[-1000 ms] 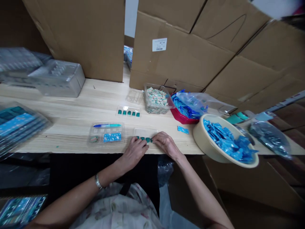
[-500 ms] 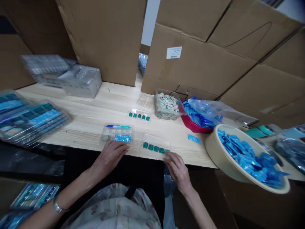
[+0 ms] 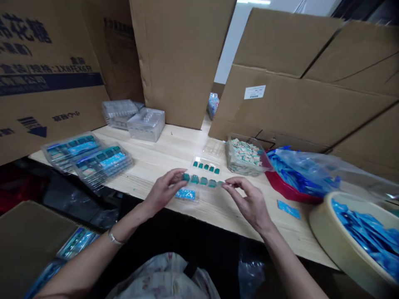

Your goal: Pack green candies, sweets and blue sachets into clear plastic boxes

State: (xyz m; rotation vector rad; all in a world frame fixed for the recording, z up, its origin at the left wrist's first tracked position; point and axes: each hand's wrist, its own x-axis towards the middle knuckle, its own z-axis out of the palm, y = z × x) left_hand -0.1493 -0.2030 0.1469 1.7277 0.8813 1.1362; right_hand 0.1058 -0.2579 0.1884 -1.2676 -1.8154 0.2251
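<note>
My left hand (image 3: 163,191) and my right hand (image 3: 249,201) hold the two ends of a clear plastic tray (image 3: 203,181) with a row of several small teal blocks in it, lifted just above the wooden table (image 3: 174,153). Both hands pinch its edges. Under it lies another clear tray with a blue packet (image 3: 186,194). A second tray of teal blocks (image 3: 206,166) lies just beyond.
A clear box of pale small pieces (image 3: 245,155), a red tub of blue packets (image 3: 289,176) and a cream bowl of blue packets (image 3: 358,236) stand at right. A loose blue packet (image 3: 289,209) lies near. Stacked filled trays (image 3: 90,160) sit left. Cardboard boxes (image 3: 299,108) wall the back.
The left hand left the tray with the blue packet and joined the right hand on the teal-block tray, which is lifted over that packet tray. The camera swung left and up.
</note>
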